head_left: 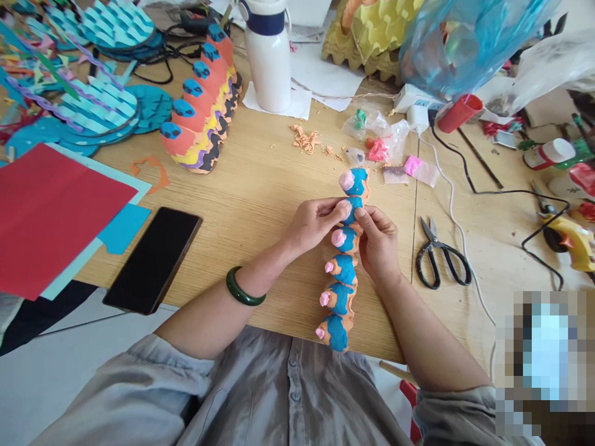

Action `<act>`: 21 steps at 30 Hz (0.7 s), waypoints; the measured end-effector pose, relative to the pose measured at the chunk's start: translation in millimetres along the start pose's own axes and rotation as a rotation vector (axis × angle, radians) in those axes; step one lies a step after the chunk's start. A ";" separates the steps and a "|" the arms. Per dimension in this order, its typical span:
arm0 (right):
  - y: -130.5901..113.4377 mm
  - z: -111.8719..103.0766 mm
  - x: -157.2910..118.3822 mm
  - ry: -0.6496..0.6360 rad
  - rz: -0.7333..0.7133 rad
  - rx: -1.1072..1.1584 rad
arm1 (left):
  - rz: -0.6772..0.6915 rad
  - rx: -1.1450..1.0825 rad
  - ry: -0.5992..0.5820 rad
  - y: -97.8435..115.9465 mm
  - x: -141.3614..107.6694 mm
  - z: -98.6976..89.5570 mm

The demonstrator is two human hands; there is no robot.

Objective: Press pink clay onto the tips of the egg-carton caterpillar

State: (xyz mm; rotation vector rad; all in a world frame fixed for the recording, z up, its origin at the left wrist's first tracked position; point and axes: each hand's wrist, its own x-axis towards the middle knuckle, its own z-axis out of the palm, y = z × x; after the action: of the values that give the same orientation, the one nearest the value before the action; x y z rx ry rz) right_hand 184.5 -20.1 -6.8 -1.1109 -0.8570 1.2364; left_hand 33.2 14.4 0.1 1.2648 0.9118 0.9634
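A long strip of egg-carton cups (343, 270), orange at the edges and covered with blue clay, stretches from mid-table to the front edge. Pink clay lumps sit on the left side of its cups. My left hand (318, 222) pinches the strip at the second cup from the far end, thumb over the pink lump there. On the other side of the same cup, my right hand (377, 238) holds the strip's edge between thumb and fingers. Black-handled scissors (437, 251) lie to the right of my right hand, blades partly apart.
A phone (154, 259) and red paper (65, 217) lie at left. Farther back stand a decorated orange carton strip (204, 105) and a white bottle (268, 59). Clay packets (395, 172), a red cylinder (460, 113), cables and a yellow glue gun (569, 238) occupy the right.
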 end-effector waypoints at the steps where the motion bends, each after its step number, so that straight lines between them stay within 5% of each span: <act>1: -0.7 0.3 0.0 0.004 0.020 0.008 | 0.005 0.001 -0.001 0.0 -0.1 -0.2; 16: -2.1 -1.6 2.9 -0.029 0.134 0.113 | 0.059 0.055 0.057 3.2 -3.6 1.6; 21: -0.7 -5.8 8.6 0.001 0.177 0.174 | -0.004 -0.090 0.025 7.2 -2.1 1.0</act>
State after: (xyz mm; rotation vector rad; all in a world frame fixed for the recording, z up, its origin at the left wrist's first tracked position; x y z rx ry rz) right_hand 191.7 -12.6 -8.3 -1.0628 -0.6469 1.4289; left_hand 32.9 12.4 7.3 1.1763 0.8803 1.0088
